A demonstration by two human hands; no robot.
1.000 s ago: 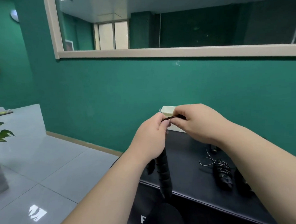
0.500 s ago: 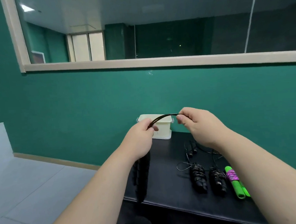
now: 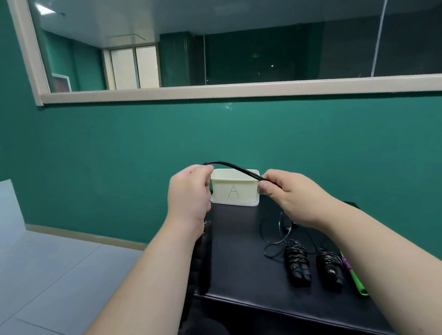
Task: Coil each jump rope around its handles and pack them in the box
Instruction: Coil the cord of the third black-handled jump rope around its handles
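Head view — left hand [image 3: 188, 197] grips the handles [image 3: 201, 258], which hang downward, and pinches the rope [image 3: 234, 166]; right hand [image 3: 290, 197] pinches it too, so it spans sideways between them — before the box [image 3: 234, 192] on the bench [image 3: 244, 243].

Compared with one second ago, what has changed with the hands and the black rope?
The left hand and right hand have moved apart, so a longer arc of black rope now spans between them; before, their fingertips almost touched. Both grips stayed: the left hand holds the handles, the right pinches the rope. The box and coiled ropes on the table have not moved.
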